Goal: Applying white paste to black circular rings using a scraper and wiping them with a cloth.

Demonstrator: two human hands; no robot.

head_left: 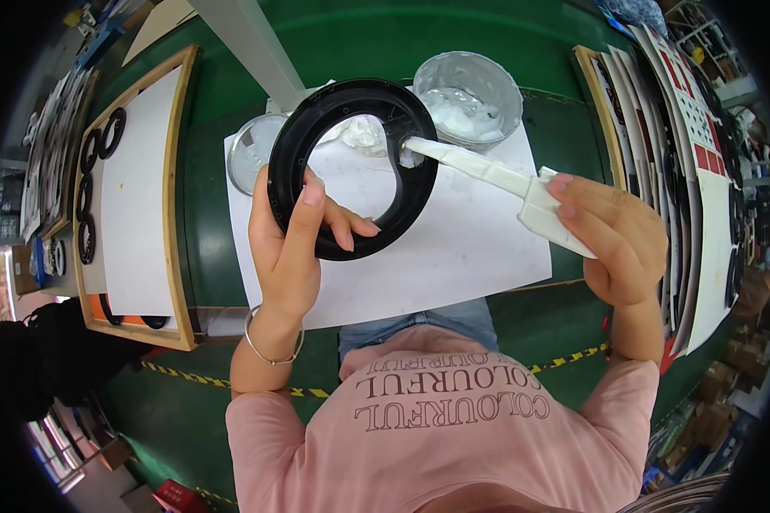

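Observation:
A black plastic ring [419, 192] with a widened inner section is held up over the white sheet, tilted. My left hand [295, 231] grips its lower left rim, thumb and fingers passing through the opening. In my right hand [616, 235] is a white spatula [479, 168], pinched at its wide end. Its narrow tip touches the ring's inner section at the right, where a dab of whitish paste [411, 158] sits. Behind the ring stands a clear tub [506, 94] of white paste. A round clear lid [252, 150] lies to the left, partly covered by the ring.
White paper [479, 265] covers the green bench [218, 248] before me. On the left stands a wooden-framed tray [184, 197] with several black rings [111, 132]. Stacked boards [659, 171] rise on the right. A grey post [257, 51] stands behind the lid. Crumpled white tissue [364, 135] shows through the ring.

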